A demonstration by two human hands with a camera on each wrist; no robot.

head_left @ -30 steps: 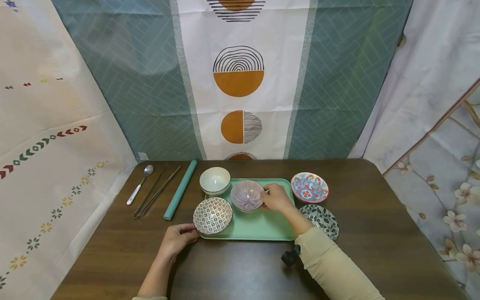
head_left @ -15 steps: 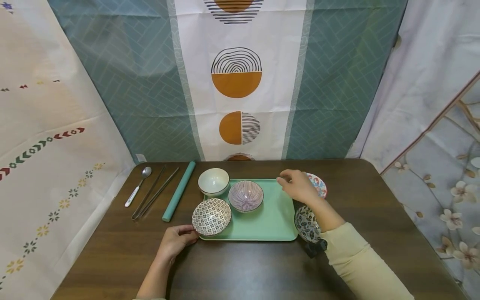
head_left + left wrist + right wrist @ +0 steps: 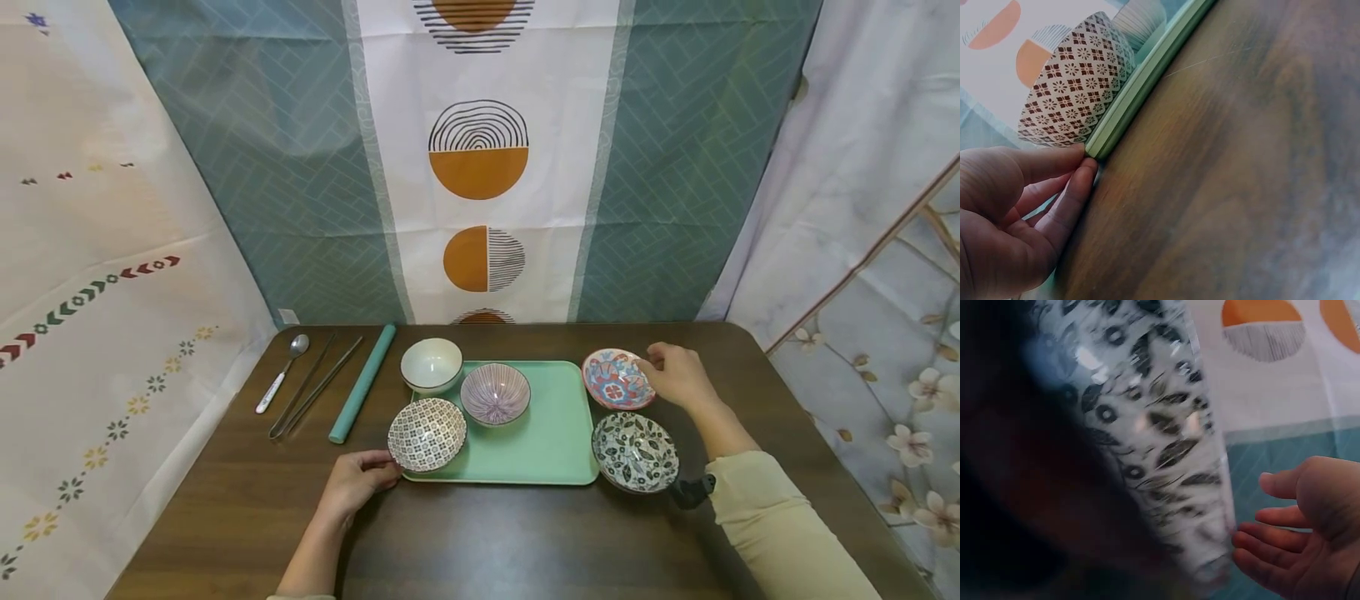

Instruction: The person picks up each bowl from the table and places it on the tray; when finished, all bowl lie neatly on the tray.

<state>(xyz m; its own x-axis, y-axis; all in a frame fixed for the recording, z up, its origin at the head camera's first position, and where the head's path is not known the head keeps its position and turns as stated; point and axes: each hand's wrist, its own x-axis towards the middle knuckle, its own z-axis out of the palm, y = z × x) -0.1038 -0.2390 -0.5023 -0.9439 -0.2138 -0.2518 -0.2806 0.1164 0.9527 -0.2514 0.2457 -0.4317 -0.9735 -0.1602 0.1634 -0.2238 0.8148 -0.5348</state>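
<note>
Left hand (image 3: pixel 358 481) pinches near-left corner of tray (image 3: pixel 558 450), steadying it, I judge; right hand (image 3: pixel 675 375), fingers loosely spread, touches red-blue bowl (image 3: pixel 611 380) off tray's far-right corner.

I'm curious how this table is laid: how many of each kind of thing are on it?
Bowls: 5
Trays: 1
Spoons: 1
Chopsticks: 1 pair
Rolled mats: 1
Total: 9
</note>
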